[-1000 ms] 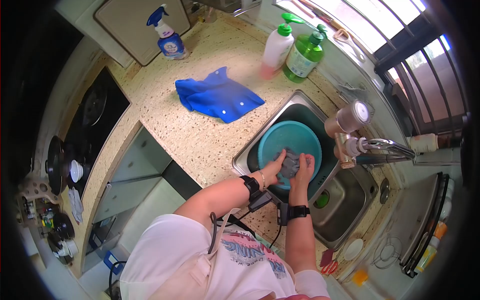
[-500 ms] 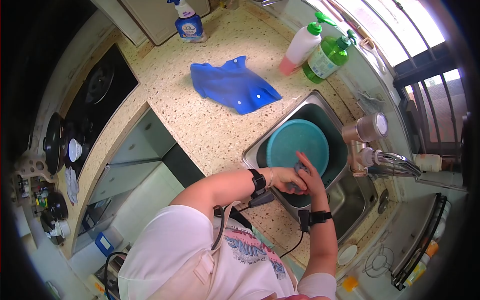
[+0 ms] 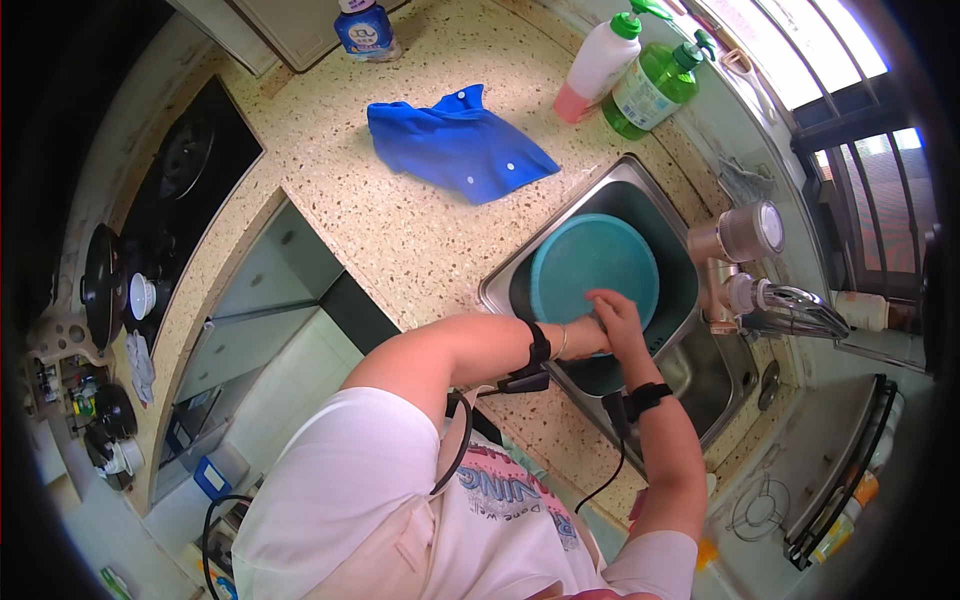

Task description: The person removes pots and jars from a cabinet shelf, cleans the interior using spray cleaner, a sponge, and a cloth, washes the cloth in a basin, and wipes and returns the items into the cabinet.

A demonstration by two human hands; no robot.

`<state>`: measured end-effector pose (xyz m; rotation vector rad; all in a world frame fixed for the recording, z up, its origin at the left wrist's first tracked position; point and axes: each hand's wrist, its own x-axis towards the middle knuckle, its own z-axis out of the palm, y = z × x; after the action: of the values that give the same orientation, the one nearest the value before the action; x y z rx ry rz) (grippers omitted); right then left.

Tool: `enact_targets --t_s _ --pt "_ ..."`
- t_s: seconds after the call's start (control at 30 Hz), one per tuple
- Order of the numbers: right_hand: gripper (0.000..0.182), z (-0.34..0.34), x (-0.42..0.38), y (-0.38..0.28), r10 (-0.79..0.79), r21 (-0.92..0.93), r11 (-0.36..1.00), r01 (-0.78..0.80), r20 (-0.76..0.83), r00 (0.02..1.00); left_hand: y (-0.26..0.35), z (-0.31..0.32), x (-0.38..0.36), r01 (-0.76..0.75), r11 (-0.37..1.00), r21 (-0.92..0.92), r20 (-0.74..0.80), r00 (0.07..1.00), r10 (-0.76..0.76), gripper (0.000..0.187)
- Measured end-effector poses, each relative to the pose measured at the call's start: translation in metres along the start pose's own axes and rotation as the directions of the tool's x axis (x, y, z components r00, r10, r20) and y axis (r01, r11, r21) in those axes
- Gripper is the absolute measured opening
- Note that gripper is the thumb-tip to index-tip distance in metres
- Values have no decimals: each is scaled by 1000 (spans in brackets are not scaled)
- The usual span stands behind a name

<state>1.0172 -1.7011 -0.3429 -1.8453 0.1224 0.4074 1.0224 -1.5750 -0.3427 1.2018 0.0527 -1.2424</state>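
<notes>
Head view looks straight down on a round teal plastic basin [image 3: 590, 262] sitting inside the stainless steel sink [image 3: 500, 290], and everything else is best placed from that basin. Both hands meet over the basin's near rim. The right hand [image 3: 618, 322] lies on top, fingers curled together as if squeezing; the left hand [image 3: 583, 337] is pressed against it from the counter side and mostly covered. Whatever they grip is hidden between the palms, so its nature cannot be told from here, nor how tightly the left fingers close.

Several risks seem likely. Wringing right at the rim could tip or slide the basin within the sink, since it looks loose there. Drips could run down the forearms to the black wrist bands [image 3: 537, 345], and the cable [image 3: 606, 470] hanging below them might snag on the sink edge. Just beyond the basin's far right side stands the metal faucet [image 3: 745, 265]; a quick lift of the right hand could knock it.

Well apart from the basin, on the speckled stone countertop [image 3: 420, 250] to its upper left, lies a crumpled blue cloth [image 3: 455, 145]. Farther up stand a white pump bottle [image 3: 598, 60] and a green pump bottle [image 3: 650, 88], side by side.
</notes>
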Motion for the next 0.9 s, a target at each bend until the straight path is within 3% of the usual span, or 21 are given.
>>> enact_targets --t_s 0.07,0.1,0.2,0.23,0.3,0.37,0.4,0.5,0.53,0.63,0.67,0.77,0.9 --pt "21 5 1 5 -71 -71 995 70 -5 997 1 5 -9 -106 990 92 -74 991 113 16" --pt "24 4 4 0 -59 -13 998 58 -17 998 6 3 -12 -163 976 147 -111 977 180 16" --pt "38 -5 -14 -29 -59 235 969 77 -81 995 6 -11 0 18 997 70 130 991 -27 20" --pt "44 -9 -25 -51 -95 359 923 137 -133 987 16 -14 -6 97 986 -137 304 951 -51 24" --pt "57 -8 -39 -67 -104 642 744 186 -163 981 41 -12 -39 349 810 -471 614 789 17 33" --pt "71 -2 -49 -74 -93 888 432 155 -127 988 56 5 -66 479 673 -563 725 677 125 44" --pt "83 6 -53 -82 -62 891 444 99 -79 995 59 12 -75 543 597 -591 762 618 193 50" --pt "80 15 -72 -134 -299 834 525 167 -3 954 45 26 -89 619 535 -575 810 523 266 62" --pt "66 17 -83 -144 -225 803 553 221 -112 968 42 27 -95 624 529 -575 814 500 295 58" --pt "46 -2 -91 -124 -343 779 535 328 -154 926 53 35 -129 424 553 -717 602 776 187 42" --pt "29 -1 -93 -138 -278 767 568 300 -164 946 58 33 -133 408 656 -635 629 766 132 26" --pt "27 -9 -79 -129 -165 655 743 140 -24 986 35 31 -103 343 818 -461 653 756 50 16" --pt "25 -10 -50 -107 -58 421 906 41 28 998 35 32 -75 196 956 -220 300 946 -125 25"
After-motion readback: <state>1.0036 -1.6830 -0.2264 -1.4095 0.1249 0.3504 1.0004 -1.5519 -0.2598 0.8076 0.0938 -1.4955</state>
